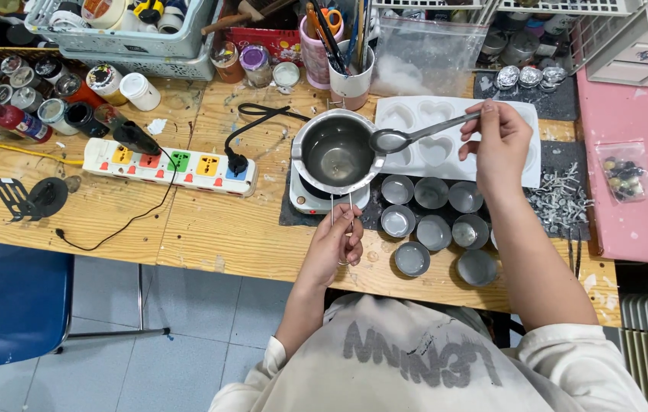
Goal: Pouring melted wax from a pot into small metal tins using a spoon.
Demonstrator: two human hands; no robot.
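Probably a craft workshop: cluttered wooden workbench (186,229), paint jars (34,95), tool cups (351,72), heart mould (431,133), small tins (435,217).

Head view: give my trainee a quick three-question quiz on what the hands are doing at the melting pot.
1. True or false: the right hand holds a spoon with its bowl over the metal pot.
2. What does the left hand grip? A) the pot's wire handle B) the power strip C) a small tin
3. What shape are the cavities in the white mould?

Key: 1 true; 2 A; 3 heart-shaped.
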